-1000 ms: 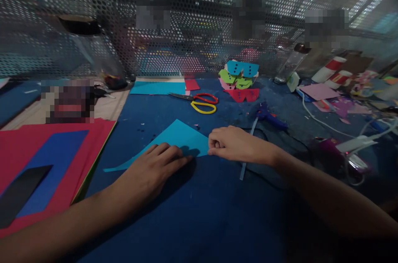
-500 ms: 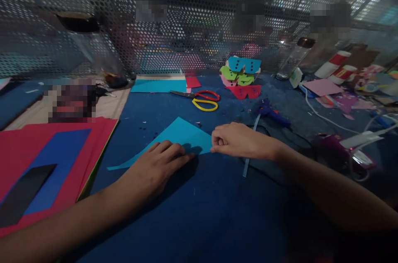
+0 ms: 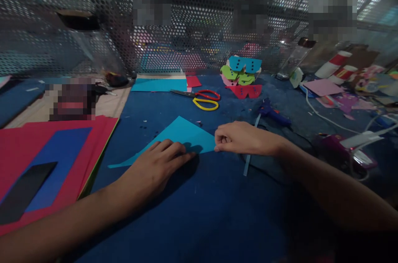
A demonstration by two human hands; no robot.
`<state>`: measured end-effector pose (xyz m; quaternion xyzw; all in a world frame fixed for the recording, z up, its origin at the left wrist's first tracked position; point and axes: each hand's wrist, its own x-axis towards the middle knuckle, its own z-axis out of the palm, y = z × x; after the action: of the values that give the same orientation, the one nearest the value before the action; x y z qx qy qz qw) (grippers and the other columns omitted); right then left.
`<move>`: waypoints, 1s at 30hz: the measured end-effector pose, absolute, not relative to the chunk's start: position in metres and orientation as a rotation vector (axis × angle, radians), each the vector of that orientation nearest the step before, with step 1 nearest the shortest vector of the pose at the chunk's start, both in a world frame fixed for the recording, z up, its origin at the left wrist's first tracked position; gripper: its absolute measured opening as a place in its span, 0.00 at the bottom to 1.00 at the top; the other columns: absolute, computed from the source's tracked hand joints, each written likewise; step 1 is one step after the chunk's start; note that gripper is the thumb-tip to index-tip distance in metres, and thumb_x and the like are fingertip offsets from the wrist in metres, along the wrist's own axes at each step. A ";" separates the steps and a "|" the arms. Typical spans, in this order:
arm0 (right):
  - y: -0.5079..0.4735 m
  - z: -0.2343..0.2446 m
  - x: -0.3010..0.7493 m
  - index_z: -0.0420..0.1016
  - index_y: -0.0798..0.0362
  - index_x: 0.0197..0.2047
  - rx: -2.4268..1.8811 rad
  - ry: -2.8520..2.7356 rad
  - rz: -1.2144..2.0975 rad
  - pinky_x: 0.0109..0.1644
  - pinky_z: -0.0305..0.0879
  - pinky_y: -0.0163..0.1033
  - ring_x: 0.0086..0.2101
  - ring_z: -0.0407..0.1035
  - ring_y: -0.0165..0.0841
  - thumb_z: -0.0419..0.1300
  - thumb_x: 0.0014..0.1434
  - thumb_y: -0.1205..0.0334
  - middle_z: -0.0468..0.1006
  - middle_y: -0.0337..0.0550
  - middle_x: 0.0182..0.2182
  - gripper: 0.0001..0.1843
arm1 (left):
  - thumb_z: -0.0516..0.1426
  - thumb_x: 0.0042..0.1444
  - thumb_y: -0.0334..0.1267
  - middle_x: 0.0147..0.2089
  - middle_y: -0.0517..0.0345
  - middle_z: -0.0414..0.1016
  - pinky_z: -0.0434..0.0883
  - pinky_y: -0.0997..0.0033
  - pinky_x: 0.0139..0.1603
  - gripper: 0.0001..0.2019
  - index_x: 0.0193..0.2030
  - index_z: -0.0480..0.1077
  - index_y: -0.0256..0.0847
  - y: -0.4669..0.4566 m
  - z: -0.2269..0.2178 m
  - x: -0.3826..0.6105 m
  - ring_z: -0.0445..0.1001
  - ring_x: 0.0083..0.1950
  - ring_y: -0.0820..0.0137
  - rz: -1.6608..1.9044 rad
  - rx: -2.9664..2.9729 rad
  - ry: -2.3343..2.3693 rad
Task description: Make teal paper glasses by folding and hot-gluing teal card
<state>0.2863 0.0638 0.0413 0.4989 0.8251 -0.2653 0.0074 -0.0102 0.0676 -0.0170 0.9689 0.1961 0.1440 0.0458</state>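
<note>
A light-blue sheet of paper (image 3: 178, 131), folded to a triangle with its peak pointing away from me, lies on the dark blue tabletop. My left hand (image 3: 161, 159) rests across its near left part, palm down, fingers lying on the paper and hiding some of the near edge. At the right corner my right hand (image 3: 238, 138) is closed, thumb and curled fingers pinching the tip. A thin strip of the sheet sticks out on the left beyond my left wrist. Behind the paper are scissors (image 3: 207, 104) with one red and one yellow handle loop.
A blue glue gun (image 3: 273, 114) with a glue stick (image 3: 248, 163) lies beside my right hand. Red sheets (image 3: 102, 130) are stacked at left. Paper cutouts (image 3: 245, 91) stand at the perforated metal screen (image 3: 192, 35). Cables and a pink device (image 3: 348, 151) sit right.
My right hand has slid slightly to the right along the paper's corner. The left hand stays in place on the sheet.
</note>
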 end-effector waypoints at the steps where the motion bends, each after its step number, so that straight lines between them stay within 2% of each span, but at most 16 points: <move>1: 0.064 0.042 0.287 0.75 0.51 0.32 1.556 2.575 -0.812 0.34 0.54 0.37 0.31 0.71 0.33 0.62 0.66 0.49 0.81 0.41 0.34 0.15 | 0.48 0.69 0.26 0.48 0.51 0.76 0.68 0.61 0.48 0.21 0.64 0.71 0.43 0.068 -0.017 -0.010 0.69 0.44 0.62 0.446 2.958 0.591; 14: 0.068 0.051 0.298 0.80 0.50 0.35 1.597 2.464 -0.801 0.33 0.53 0.37 0.34 0.73 0.34 0.63 0.63 0.49 0.83 0.40 0.35 0.13 | 0.49 0.69 0.26 0.50 0.50 0.76 0.70 0.61 0.49 0.21 0.64 0.72 0.43 0.068 -0.013 -0.009 0.70 0.46 0.62 0.411 2.953 0.605; 24: 0.070 0.054 0.304 0.80 0.49 0.34 1.576 2.444 -0.802 0.34 0.54 0.38 0.34 0.72 0.35 0.63 0.63 0.49 0.83 0.40 0.35 0.13 | 0.49 0.68 0.25 0.50 0.51 0.76 0.70 0.61 0.47 0.22 0.64 0.72 0.44 0.069 -0.013 -0.009 0.71 0.45 0.62 0.437 2.966 0.585; 30: 0.071 0.055 0.306 0.79 0.49 0.33 1.582 2.393 -0.810 0.33 0.53 0.38 0.33 0.71 0.34 0.63 0.63 0.48 0.82 0.39 0.33 0.14 | 0.49 0.69 0.26 0.52 0.51 0.76 0.69 0.58 0.50 0.22 0.66 0.69 0.45 0.069 -0.017 -0.012 0.71 0.47 0.60 0.439 2.942 0.590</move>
<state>0.3064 0.0708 0.0547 0.5290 0.8002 -0.2709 0.0803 -0.0115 0.0686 -0.0172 0.9687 0.1942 0.1445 0.0546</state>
